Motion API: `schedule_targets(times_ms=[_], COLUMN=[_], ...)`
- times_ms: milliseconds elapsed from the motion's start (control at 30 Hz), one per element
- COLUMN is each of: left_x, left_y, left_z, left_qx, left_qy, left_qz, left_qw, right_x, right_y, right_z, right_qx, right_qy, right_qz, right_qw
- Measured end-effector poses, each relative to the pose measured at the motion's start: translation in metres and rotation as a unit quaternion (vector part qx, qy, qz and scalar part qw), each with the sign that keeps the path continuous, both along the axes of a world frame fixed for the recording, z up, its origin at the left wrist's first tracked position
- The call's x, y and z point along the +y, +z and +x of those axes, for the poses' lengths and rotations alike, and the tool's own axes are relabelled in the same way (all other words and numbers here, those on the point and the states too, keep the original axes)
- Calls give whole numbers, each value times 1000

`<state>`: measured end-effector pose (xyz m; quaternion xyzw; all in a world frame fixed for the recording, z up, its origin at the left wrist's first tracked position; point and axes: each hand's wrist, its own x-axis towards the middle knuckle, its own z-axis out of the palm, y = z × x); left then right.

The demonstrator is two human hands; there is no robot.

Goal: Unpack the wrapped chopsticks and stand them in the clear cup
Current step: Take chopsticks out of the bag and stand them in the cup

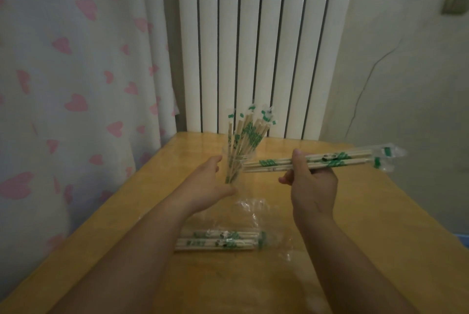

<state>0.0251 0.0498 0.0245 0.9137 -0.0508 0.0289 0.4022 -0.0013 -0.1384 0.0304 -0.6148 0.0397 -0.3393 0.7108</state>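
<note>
A clear cup (234, 170) stands on the wooden table (355, 224) with several wrapped chopsticks (245, 136) leaning upright in it. My left hand (205, 185) cups the cup's left side, thumb and fingers around it. Just right of the cup, my right hand (311, 184) holds a bundle of wrapped chopsticks (327, 160) almost level, tips pointing left toward the cup. More wrapped chopsticks (223, 240) lie inside an opened clear plastic bag (256, 209) on the table between my forearms.
A white ribbed radiator (258, 44) rises behind the table's far edge. A curtain with pink hearts (76, 72) hangs on the left, close to the table's left edge. A pale wall (406, 72) is on the right.
</note>
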Motion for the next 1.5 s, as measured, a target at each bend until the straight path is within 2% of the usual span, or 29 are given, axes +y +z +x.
schedule_targets(times_ms=[167, 267, 367, 467, 567, 733, 800, 867, 967, 1033, 1133, 1200, 1267, 1400, 1500], left_x=[-14, -25, -35, -37, -35, -32, -31, -31, -31, -31, -31, -31, -31, -31, -31], left_y=[0, -2, -4, -10, -14, -16, -17, -17, -17, -17, -16, -15, -16, -15, -14], left_z=[27, 39, 49, 54, 56, 59, 61, 62, 62, 62, 62, 62, 62, 60, 58], left_qx=[-11, -32, -49, -70, -89, -85, -84, -87, -90, -94, -98, -99, -101, -97, -89], left_qy=[56, 80, 83, 87, 86, 83, 86, 85, 83, 83, 79, 78, 77, 72, 71], left_qz=[-62, -80, -101, -109, -115, -118, -111, -104, -107, -103, -97, -99, -102, -109, -118], left_qw=[996, 993, 990, 988, 986, 986, 987, 987, 987, 987, 987, 987, 987, 987, 986], right_x=[0, 4, 10, 16, 23, 36, 38, 39, 43, 46, 49, 48, 47, 46, 46], right_y=[28, 38, 48, 53, 55, 44, 41, 42, 45, 44, 36, 35, 34, 29, 23], right_z=[17, 30, 47, 64, 75, 80, 81, 80, 79, 81, 85, 87, 88, 82, 79], right_qx=[1, 7, 51, 110, 161, 219, 207, 162, 88, 75, 135, 166, 175, 103, 80], right_qy=[15, 17, 26, 65, 113, 156, 167, 160, 103, 74, 72, 80, 91, 84, 68], right_qz=[17, -46, -123, -190, -202, -293, -282, -232, -170, -223, -376, -410, -398, -320, -315], right_qw=[1000, 999, 991, 973, 959, 918, 922, 946, 976, 969, 914, 893, 896, 938, 943])
